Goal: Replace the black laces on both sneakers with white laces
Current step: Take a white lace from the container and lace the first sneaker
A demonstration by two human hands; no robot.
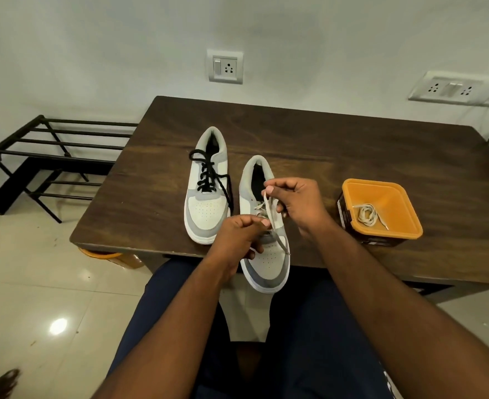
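Head camera view: a seated person's right hand (298, 205) pinches one end of a white lace (272, 214) between thumb and forefinger above the nearer sneaker (269, 263), while the left hand (237, 237), fingers curled, grips the lace lower down over the eyelets. That sneaker's toe overhangs the near edge of the dark wooden table (352, 145). Just to its left on the table lies the second sneaker (206, 203), threaded with a loosened black lace (208, 174). To the right stands an orange tub (404, 197) holding another coiled white lace (368, 216). A black metal rack (50, 156) stands on the tiled floor at left.
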